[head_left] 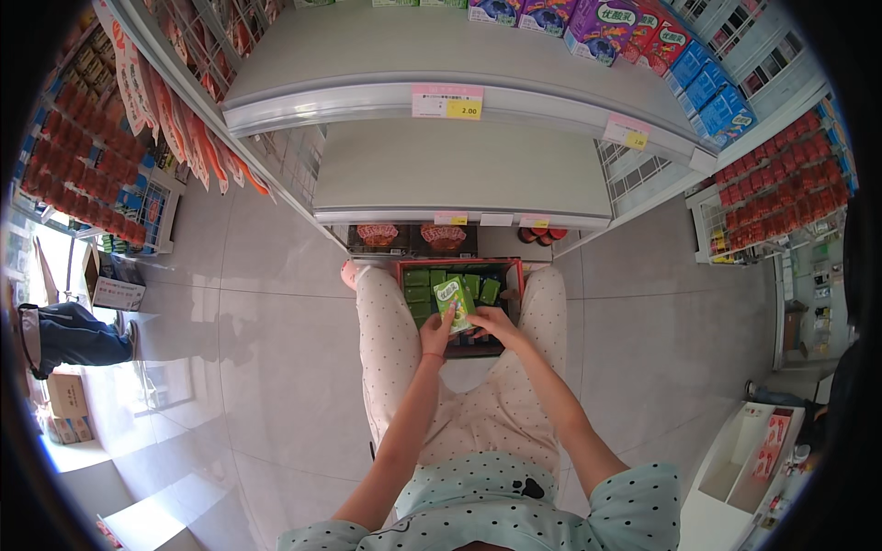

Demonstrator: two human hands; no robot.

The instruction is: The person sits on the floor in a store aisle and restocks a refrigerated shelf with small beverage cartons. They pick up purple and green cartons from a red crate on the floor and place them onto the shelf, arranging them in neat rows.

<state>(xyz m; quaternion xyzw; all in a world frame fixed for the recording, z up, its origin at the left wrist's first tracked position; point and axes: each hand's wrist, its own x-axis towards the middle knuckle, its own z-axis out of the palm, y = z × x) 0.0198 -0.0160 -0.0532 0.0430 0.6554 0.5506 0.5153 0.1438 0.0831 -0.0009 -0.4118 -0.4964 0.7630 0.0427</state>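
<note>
Between my knees stands a red-rimmed box (520,275) holding several green drink cartons (416,294). Above it, one green drink carton (453,297) is held with its printed front facing up. My left hand (436,334) grips this carton at its lower left, thumb on the front. At its lower right, the fingers of my right hand (493,324) reach to the carton's edge; whether they grip it or only touch it is hard to tell. My hands and the carton hide part of the box's contents.
Ahead are a middle shelf (462,169) and an upper shelf (413,52) bearing purple cartons (603,27) and blue cartons (720,103). Dark boxes (444,239) sit on the bottom shelf. Hanging packets (179,117) flank the left side. A person (83,334) stands far left.
</note>
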